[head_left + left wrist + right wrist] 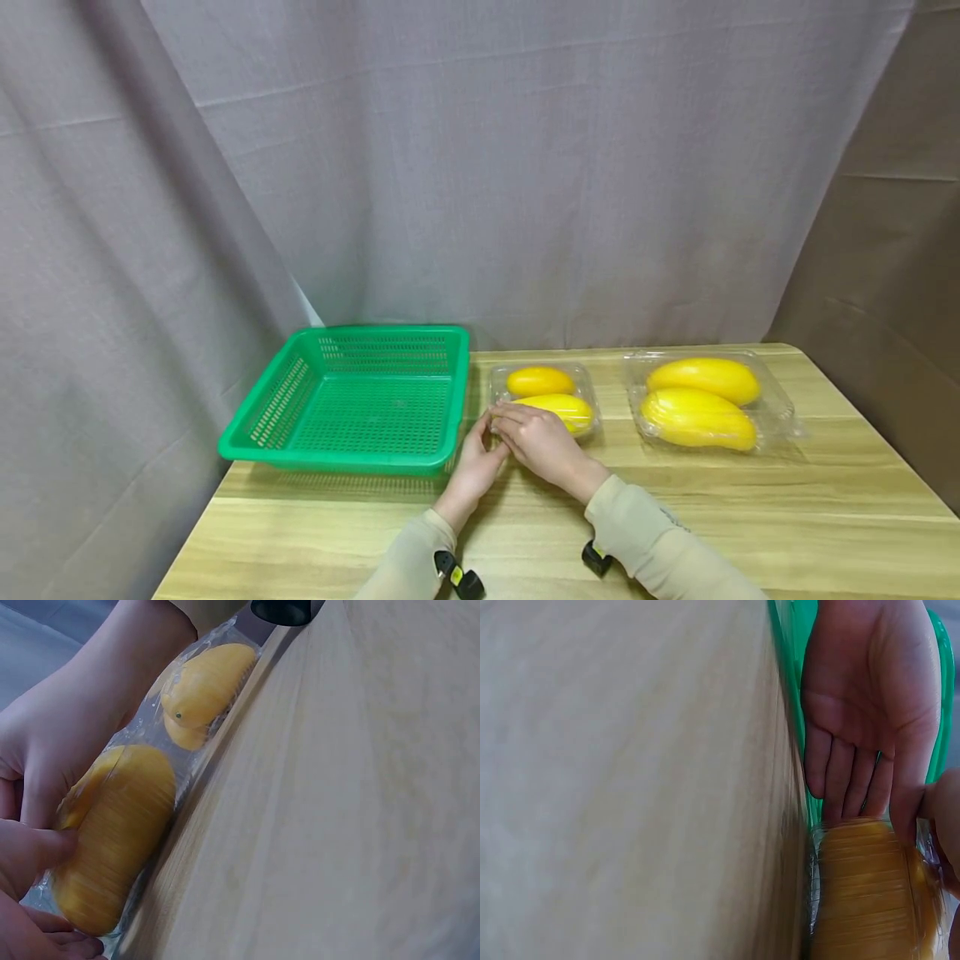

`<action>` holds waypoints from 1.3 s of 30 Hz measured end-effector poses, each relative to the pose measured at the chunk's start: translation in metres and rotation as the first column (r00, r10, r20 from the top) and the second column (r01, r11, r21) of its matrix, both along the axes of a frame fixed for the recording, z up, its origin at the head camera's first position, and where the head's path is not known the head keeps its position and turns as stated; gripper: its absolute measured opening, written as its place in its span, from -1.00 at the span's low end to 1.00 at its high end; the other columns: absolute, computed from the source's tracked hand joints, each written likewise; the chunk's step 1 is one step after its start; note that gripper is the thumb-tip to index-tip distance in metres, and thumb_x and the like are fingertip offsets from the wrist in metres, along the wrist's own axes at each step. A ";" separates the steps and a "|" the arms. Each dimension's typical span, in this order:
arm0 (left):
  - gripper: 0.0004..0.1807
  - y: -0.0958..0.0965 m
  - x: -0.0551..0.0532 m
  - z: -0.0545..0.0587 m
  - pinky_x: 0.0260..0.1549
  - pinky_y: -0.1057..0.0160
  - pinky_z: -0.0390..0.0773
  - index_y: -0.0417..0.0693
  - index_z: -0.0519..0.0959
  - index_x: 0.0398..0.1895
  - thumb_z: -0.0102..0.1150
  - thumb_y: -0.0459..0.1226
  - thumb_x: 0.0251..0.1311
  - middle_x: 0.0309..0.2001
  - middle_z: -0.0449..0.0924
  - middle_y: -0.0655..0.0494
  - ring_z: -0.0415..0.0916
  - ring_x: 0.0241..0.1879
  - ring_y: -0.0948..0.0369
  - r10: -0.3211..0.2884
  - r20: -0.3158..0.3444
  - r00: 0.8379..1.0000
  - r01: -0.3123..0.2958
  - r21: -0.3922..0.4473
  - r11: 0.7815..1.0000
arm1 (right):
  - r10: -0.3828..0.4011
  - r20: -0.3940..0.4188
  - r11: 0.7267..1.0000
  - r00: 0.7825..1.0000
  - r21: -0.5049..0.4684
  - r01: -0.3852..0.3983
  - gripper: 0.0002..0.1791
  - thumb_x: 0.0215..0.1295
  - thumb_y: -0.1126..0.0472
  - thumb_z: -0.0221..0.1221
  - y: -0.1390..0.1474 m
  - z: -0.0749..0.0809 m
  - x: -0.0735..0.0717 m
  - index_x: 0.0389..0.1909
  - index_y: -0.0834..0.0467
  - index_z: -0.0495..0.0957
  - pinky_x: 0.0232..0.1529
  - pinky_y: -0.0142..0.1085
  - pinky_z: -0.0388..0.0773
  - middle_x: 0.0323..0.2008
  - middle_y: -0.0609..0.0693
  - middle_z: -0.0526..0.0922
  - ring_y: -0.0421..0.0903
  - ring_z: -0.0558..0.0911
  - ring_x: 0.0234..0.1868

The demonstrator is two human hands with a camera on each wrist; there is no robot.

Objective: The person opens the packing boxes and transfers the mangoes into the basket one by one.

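A small clear plastic box (587, 372) holds two smooth, mango-like yellow fruits, the farther fruit (540, 382) lying behind the nearer fruit (573, 410). Both hands meet at its near left corner. My left hand (476, 467) grips the left end, its thumb on the box and its fingers (840, 772) reaching to that end. From above, my right hand (542, 442) bends over the same corner with its fingers curled at the edge. The box's near left corner is partly hidden by the hands in the head view.
To the left stands a green plastic basket (457, 400) with a slotted wall and nothing inside. A larger clear box (780, 408) with two bigger yellow fruits sits on the right of the wooden table (750, 508). Behind hangs a grey curtain (525, 183).
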State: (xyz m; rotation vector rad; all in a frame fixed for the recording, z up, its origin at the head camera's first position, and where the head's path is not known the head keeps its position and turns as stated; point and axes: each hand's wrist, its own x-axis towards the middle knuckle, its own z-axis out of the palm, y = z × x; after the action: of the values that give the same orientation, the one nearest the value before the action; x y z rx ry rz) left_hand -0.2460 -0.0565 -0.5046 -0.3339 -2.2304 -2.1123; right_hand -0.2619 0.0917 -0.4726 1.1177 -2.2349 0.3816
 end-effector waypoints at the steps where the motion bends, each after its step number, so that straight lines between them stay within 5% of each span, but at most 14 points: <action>1: -0.24 0.000 0.000 0.000 0.42 -0.11 0.12 -0.59 0.06 0.45 0.16 -0.48 0.26 0.45 0.16 -0.43 0.09 0.47 -0.22 -0.003 0.002 1.000 0.003 0.001 1.000 | -0.001 -0.004 1.000 1.000 -0.002 0.001 -0.78 0.24 0.30 0.36 0.000 -0.001 0.000 -0.09 0.23 0.74 0.10 -0.15 0.61 0.02 0.11 0.73 0.03 0.69 0.08; 19: -0.23 0.001 0.002 -0.003 0.44 -0.06 0.09 -0.58 0.07 0.45 0.13 -0.52 0.18 0.45 0.17 -0.41 0.08 0.48 -0.18 -0.012 -0.013 1.000 0.012 0.024 1.000 | 0.006 -0.001 0.998 1.000 -0.055 -0.007 -0.79 0.22 0.30 0.37 -0.001 -0.005 -0.001 -0.13 0.25 0.75 0.07 -0.12 0.63 -0.02 0.10 0.74 0.04 0.71 0.03; 29: -0.20 -0.001 0.001 -0.001 0.45 -0.13 0.05 -0.49 0.06 0.49 0.21 -0.35 0.32 0.50 0.10 -0.35 0.01 0.50 -0.18 -0.005 0.032 0.999 0.005 -0.003 1.000 | 0.025 0.216 0.994 0.976 -0.108 -0.002 -0.67 0.29 0.29 0.33 0.004 -0.003 -0.002 0.08 0.22 0.68 0.30 -0.01 0.42 0.16 0.10 0.65 0.07 0.57 0.24; 35: -0.18 0.000 -0.001 0.001 0.45 -0.13 0.03 -0.49 0.09 0.48 0.27 -0.31 0.30 0.48 0.12 -0.38 0.02 0.50 -0.18 0.001 0.033 0.999 -0.001 0.004 1.000 | -0.092 0.309 0.984 0.947 -0.120 0.134 -0.40 0.27 0.10 0.39 0.015 0.005 -0.001 0.28 0.25 0.53 0.37 0.08 0.31 0.28 0.15 0.55 0.13 0.46 0.35; 39: -0.17 0.001 0.000 0.002 0.45 -0.16 0.01 -0.52 0.11 0.47 0.31 -0.30 0.29 0.47 0.12 -0.42 0.02 0.49 -0.21 0.021 0.042 0.999 -0.021 0.003 1.000 | -0.118 0.373 0.988 0.920 -0.048 0.146 -0.34 0.29 0.00 0.36 0.023 0.013 -0.003 0.33 0.24 0.48 0.40 0.09 0.26 0.34 0.15 0.48 0.15 0.41 0.39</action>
State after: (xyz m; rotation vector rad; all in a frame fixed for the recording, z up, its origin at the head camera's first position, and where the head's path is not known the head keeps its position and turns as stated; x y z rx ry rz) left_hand -0.2457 -0.0554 -0.5027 -0.2675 -2.2426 -2.1315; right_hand -0.2651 0.1147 -0.4599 0.9062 -2.5812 0.6595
